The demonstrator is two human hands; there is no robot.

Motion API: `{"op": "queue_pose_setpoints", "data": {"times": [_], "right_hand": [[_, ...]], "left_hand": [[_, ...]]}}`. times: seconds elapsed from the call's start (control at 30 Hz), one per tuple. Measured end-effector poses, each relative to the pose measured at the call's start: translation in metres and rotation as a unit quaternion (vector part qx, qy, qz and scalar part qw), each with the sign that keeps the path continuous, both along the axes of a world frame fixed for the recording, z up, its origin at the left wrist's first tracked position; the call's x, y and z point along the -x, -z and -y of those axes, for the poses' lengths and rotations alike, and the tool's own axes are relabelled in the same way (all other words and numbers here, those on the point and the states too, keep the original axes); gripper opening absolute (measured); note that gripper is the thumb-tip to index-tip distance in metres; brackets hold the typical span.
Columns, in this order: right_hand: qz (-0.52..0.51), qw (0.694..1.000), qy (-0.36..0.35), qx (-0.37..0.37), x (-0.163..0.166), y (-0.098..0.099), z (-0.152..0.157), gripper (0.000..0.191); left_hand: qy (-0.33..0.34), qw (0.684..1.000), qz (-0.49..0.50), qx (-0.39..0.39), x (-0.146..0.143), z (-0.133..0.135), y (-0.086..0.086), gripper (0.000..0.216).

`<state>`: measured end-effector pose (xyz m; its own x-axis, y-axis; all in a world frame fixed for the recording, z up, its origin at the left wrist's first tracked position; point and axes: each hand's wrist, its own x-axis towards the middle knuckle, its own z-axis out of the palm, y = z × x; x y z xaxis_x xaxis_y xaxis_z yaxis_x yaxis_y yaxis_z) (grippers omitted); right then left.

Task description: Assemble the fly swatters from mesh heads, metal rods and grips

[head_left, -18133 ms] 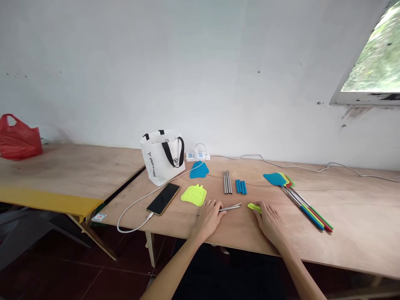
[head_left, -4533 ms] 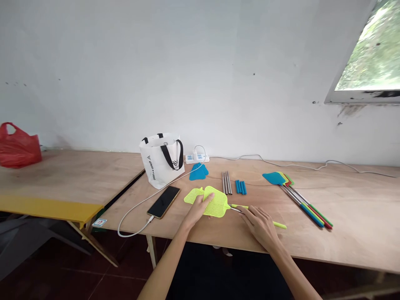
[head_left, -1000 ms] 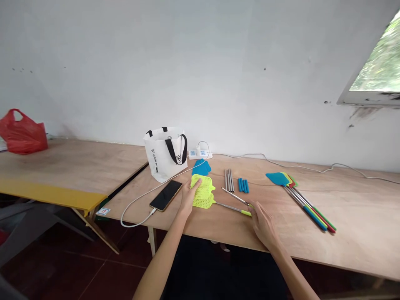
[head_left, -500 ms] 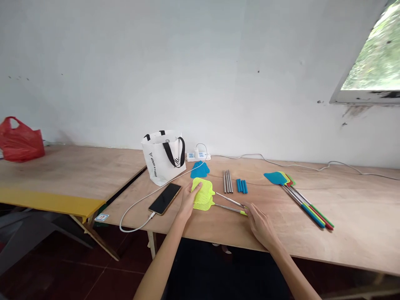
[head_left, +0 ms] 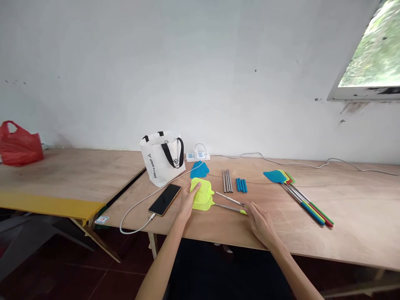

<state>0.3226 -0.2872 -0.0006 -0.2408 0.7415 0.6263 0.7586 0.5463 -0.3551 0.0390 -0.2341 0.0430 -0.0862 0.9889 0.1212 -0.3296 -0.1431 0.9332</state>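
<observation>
My left hand [head_left: 188, 199] grips a yellow-green mesh fly swatter head [head_left: 204, 186] between thumb and fingers. A second yellow fly swatter [head_left: 204, 203] lies just below, its head partly overlapped. From the upper head's neck a thin metal rod [head_left: 228, 198] runs to my right hand [head_left: 258, 218], which is closed around its far end. Whether rod and neck are joined or only close, I cannot tell. The lower swatter's short yellow grip [head_left: 243, 212] reaches beside my right fingers. Several metal rods [head_left: 228, 181] and several blue grip sleeves [head_left: 241, 185] lie behind, with blue swatter heads [head_left: 199, 169].
Colourful fly swatters [head_left: 304, 202] lie stacked on the right of the wooden table [head_left: 359, 208]. A phone [head_left: 165, 199] on a white cable lies left of my hand, before a white bag [head_left: 162, 162]. A power strip [head_left: 198, 156] sits against the wall.
The camera view has shifted slightly. Both hands keep their hold, and the upper rod's tip looks marginally farther from the swatter head's neck.
</observation>
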Motion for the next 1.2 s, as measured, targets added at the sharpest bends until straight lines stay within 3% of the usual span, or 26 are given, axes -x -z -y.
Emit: {"op": "queue_pose_setpoints", "data": {"times": [0.4, 0.67, 0.9, 1.2], "right_hand": [[0.025, 1.0, -0.009, -0.016, -0.005, 0.007, -0.004, 0.036], [0.036, 0.996, 0.047, -0.069, -0.015, 0.018, -0.011, 0.036], [0.005, 0.999, 0.022, -0.042, -0.008, 0.008, -0.007, 0.028], [0.057, 0.997, 0.038, -0.039, -0.004, 0.003, -0.002, 0.029]], "left_hand": [[-0.03, 0.999, -0.035, -0.014, 0.002, -0.002, 0.004, 0.054], [-0.096, 0.98, -0.146, -0.097, 0.001, 0.002, -0.001, 0.046], [-0.12, 0.969, -0.175, -0.126, -0.001, 0.007, -0.006, 0.04], [-0.053, 0.981, -0.165, -0.093, -0.029, 0.013, -0.001, 0.038]]}}
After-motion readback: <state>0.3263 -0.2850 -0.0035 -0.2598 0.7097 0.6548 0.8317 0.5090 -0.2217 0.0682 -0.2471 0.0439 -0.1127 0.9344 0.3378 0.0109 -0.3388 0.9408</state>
